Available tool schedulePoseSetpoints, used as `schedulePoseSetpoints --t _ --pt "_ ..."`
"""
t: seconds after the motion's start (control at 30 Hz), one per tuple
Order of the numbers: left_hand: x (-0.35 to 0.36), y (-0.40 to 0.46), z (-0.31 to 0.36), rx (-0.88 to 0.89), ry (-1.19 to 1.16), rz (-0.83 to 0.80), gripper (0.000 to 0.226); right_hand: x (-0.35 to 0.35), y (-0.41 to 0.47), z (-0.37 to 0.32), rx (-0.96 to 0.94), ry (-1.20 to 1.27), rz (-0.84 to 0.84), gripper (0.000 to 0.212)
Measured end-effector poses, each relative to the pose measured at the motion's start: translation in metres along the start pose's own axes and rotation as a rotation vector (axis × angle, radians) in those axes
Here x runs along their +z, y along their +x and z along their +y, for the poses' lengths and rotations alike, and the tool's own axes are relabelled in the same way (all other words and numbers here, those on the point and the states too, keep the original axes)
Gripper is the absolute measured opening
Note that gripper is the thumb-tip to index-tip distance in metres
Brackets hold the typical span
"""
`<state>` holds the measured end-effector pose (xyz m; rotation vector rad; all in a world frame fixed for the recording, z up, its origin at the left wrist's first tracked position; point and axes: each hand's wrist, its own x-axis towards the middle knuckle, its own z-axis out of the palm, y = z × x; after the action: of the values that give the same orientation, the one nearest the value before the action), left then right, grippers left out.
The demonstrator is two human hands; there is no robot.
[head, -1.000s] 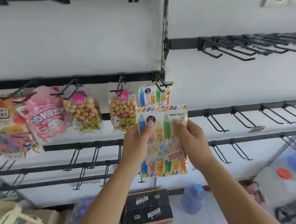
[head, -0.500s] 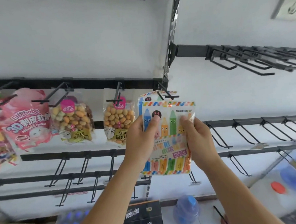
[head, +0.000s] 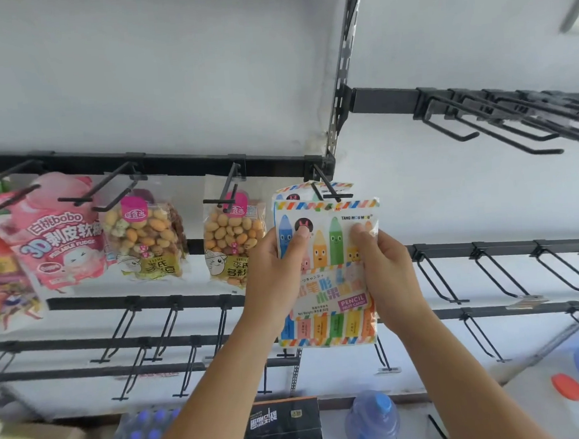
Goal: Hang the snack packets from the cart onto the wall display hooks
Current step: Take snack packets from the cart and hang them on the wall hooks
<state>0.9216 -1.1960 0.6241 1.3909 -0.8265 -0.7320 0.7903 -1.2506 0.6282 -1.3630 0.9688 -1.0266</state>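
Observation:
Both hands hold a pencil candy packet [head: 331, 278] with crayon pictures, upright against the wall display. My left hand [head: 278, 271] grips its left edge, thumb on the front. My right hand [head: 384, 267] grips its right edge. The packet's top edge sits right at the tip of a black hook [head: 328, 187], where a second identical packet [head: 289, 193] hangs behind. To the left hang two peanut snack packets [head: 145, 236] [head: 231, 240] and a pink fudge packet [head: 60, 242].
Rows of bare black hooks [head: 490, 273] run below and to the right, with more on an upper rail [head: 497, 119]. On the floor stand a black carton [head: 282, 432], a blue water bottle [head: 372, 419] and a pack of bottles [head: 142, 435].
Both hands have raised the pencil candy packet from below the hook until its top edge meets the hook tip. The view has tilted upward.

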Motion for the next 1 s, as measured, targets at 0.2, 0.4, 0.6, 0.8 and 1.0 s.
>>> schedulePoseSetpoints --t 0.2,0.4,0.6,0.8,1.0 --pt "0.001 0.001 0.000 -0.003 -0.005 0.004 0.022 -0.001 0.003 -0.001 -0.010 0.005 -0.015 0.033" --pt "0.004 0.002 -0.002 -0.006 0.003 0.005 0.018 -0.002 0.005 0.001 0.012 -0.003 -0.021 0.034" --pt "0.007 0.003 -0.003 0.016 0.021 0.036 0.028 -0.004 0.007 -0.002 -0.016 -0.012 -0.024 0.033" --pt "0.007 0.008 -0.003 -0.009 0.022 0.023 0.020 -0.004 0.012 -0.001 0.008 -0.048 -0.014 0.034" --pt "0.007 0.010 -0.009 -0.030 0.027 0.031 0.024 -0.003 0.017 0.006 0.055 -0.065 -0.018 0.033"
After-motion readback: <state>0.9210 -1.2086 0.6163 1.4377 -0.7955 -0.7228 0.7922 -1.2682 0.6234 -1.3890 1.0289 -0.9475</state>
